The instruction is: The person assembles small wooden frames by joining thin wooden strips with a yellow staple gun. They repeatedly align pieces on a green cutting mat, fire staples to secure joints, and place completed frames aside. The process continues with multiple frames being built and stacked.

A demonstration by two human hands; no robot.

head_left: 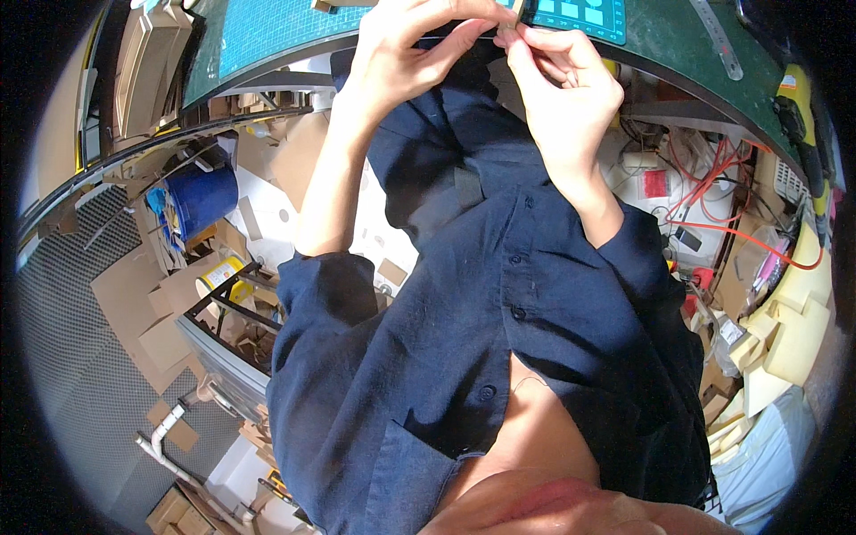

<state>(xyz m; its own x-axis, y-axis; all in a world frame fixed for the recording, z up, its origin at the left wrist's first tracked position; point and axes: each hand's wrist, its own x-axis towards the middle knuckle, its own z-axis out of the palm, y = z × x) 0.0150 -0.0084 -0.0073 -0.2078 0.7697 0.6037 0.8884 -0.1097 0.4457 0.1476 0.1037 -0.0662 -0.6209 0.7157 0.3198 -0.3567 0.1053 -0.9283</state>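
Note:
At the top of the view, my left hand [401, 53] and my right hand [571, 76] meet above the front edge of the table. Between their fingertips is a small, thin tan piece [516, 12], seen edge-on; it looks like cardboard or wood. Thumb and forefinger of each hand pinch it, and its upper end runs out of the picture. Below the hands lies a teal cutting mat [285, 36] with a printed grid. Another tan piece [334, 4] rests on the mat, left of the piece I hold.
A clear ruler [716, 40] lies on the dark green tabletop [664, 80] at right, near a yellow-and-black tool [794, 107]. Folded cardboard [153, 67] stands at far left. A blue bin [201, 196], cardboard scraps [134, 299] and orange cables [713, 223] crowd the floor.

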